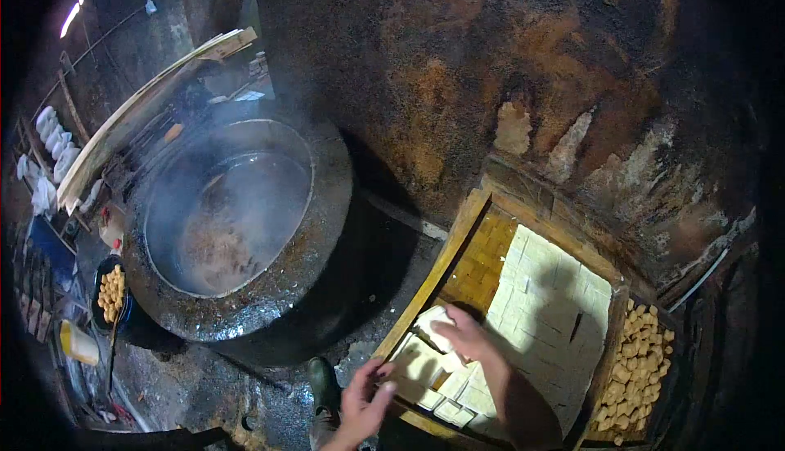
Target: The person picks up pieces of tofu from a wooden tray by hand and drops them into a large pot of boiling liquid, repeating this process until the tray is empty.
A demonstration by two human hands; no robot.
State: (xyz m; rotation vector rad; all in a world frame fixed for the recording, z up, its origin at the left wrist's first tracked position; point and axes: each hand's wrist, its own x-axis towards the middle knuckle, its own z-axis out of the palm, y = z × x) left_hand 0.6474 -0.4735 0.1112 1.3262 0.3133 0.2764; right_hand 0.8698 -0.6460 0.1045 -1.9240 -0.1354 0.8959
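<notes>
White blocks, scored into squares like tofu [548,312], cover much of a wooden tray [476,256] at the lower right. My right hand [464,332] is closed around a pale block [434,322] near the tray's left side. Below it lie more cut blocks [415,367], some apart from the main slab. My left hand [365,398] is at the tray's left edge beside these blocks, its fingers apart and nothing in it.
A steaming round vat [327,230] stands at left. Brown pieces fill a container [630,369] right of the tray, and more sit in a ladle [112,291] left of the vat. A stained wall [458,67] rises behind. A boot [324,385] shows below.
</notes>
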